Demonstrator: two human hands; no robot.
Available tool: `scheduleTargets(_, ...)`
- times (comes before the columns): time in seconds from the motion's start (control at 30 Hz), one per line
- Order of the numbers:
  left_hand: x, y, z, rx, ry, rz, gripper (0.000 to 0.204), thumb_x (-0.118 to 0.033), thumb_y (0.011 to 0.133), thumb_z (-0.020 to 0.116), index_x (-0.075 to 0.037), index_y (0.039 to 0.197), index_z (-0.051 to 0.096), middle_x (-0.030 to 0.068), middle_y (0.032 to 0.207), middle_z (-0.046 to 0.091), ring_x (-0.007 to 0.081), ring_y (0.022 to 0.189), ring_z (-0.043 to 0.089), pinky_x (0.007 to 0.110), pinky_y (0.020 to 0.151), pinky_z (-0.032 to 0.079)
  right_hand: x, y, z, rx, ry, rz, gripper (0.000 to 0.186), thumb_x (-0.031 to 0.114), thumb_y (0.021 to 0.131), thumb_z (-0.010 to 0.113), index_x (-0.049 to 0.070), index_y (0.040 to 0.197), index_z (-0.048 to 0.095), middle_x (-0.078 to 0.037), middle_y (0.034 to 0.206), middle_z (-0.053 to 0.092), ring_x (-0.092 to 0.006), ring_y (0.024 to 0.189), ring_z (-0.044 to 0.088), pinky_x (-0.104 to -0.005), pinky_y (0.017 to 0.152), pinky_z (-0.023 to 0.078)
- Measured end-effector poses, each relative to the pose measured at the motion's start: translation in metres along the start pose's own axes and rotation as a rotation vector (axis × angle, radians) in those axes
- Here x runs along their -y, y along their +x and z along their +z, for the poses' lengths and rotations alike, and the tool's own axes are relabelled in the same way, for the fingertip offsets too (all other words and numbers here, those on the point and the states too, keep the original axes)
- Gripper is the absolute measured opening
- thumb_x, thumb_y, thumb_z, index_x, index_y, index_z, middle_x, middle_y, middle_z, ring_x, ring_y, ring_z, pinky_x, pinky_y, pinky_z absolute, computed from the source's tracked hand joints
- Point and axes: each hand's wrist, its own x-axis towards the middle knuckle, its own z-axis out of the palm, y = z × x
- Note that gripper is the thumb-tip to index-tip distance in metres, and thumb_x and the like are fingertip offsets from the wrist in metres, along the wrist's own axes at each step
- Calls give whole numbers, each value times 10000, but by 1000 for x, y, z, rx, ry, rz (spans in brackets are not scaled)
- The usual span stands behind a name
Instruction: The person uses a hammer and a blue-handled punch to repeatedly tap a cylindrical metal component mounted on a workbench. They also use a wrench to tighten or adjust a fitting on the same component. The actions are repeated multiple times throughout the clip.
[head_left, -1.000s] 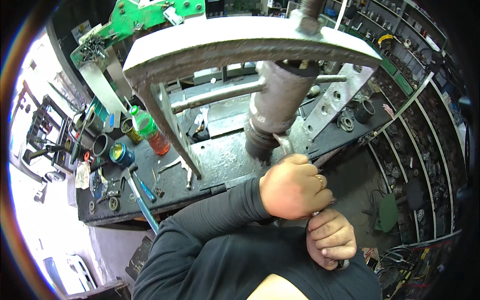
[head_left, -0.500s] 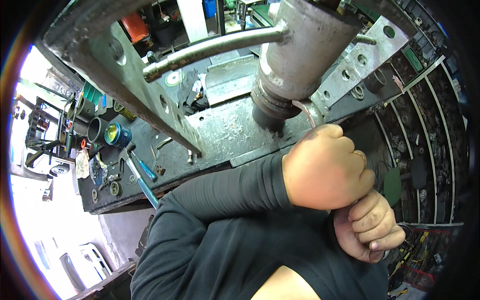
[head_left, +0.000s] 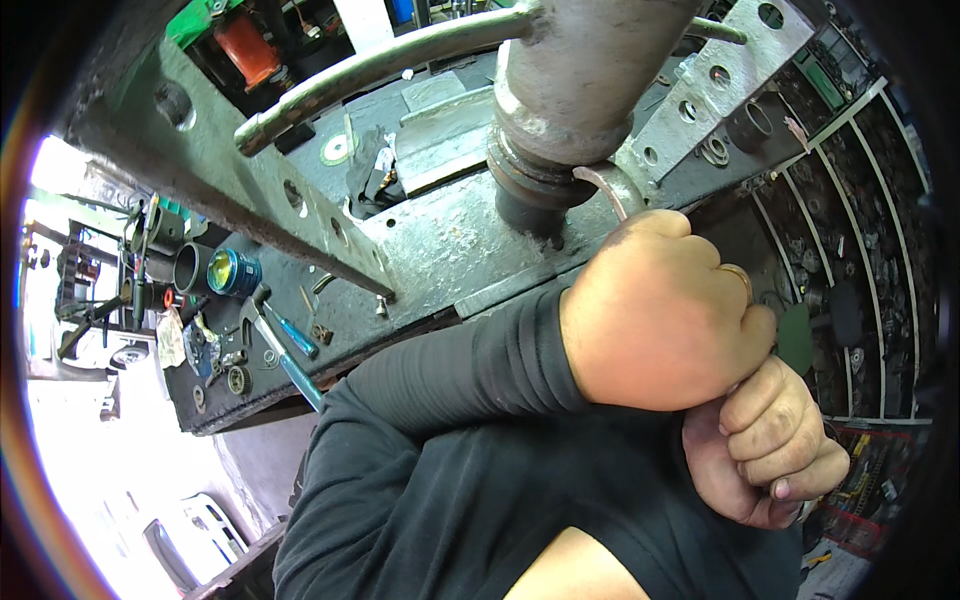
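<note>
My left hand [head_left: 668, 310] is closed in a fist, a ring on one finger, its black-sleeved forearm crossing in front of my body. A narrow curved metal bar [head_left: 603, 190] runs from the knuckles of this fist toward the base of an upright metal cylinder [head_left: 575, 90]. Just below and to the right, my right hand [head_left: 770, 445] is also closed, touching or almost touching the left. Whatever its curled fingers hold is hidden. The cylinder's ringed lower end stands over a grey steel plate [head_left: 440, 240], with a bent pipe [head_left: 380, 75] joined to its side.
Perforated steel uprights [head_left: 290, 190] [head_left: 715, 80] flank the cylinder. Along the dark bench lie a blue-handled hammer [head_left: 285, 350], a blue tub [head_left: 235, 272], a bearing ring [head_left: 238, 380] and a cutting disc [head_left: 339, 149]. Shelves of metal parts [head_left: 830, 250] stand at right.
Both fists have moved a little to the right, away from the cylinder, staying close together. The whole view has shifted slightly, so the cylinder and bent pipe appear farther left and higher.
</note>
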Motion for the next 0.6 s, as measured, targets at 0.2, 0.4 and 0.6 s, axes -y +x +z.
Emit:
scheduleTargets(0.2, 2, 0, -4, 24, -59, -6, 175, -235, 538, 637, -148, 589, 494, -32, 559, 375, 134, 491, 412, 297, 461, 256, -5, 1, 5, 24, 24, -32, 127, 71, 777, 529, 117, 699, 440, 44, 412, 368, -52, 320, 291, -199, 319, 231)
scheduleTargets(0.4, 1, 7, -4, -14, -41, -52, 168, -227, 530, 636, -153, 588, 497, -35, 562, 377, 129, 486, 397, 294, 446, 235, 13, 9, -1, 16, -37, 61, 166, 52, 783, 535, 131, 670, 441, 45, 420, 407, -37, 323, 343, -180, 298, 247)
scheduleTargets(0.6, 1, -13, 1, -11, -44, 70, 183, -240, 465, 597, -171, 547, 448, -42, 553, 352, 115, 486, 350, 284, 455, 215, -23, -12, -4, 177, 138, -291, 175, 77, 847, 573, 84, 710, 466, 42, 452, 406, -40, 342, 347, -184, 316, 247)
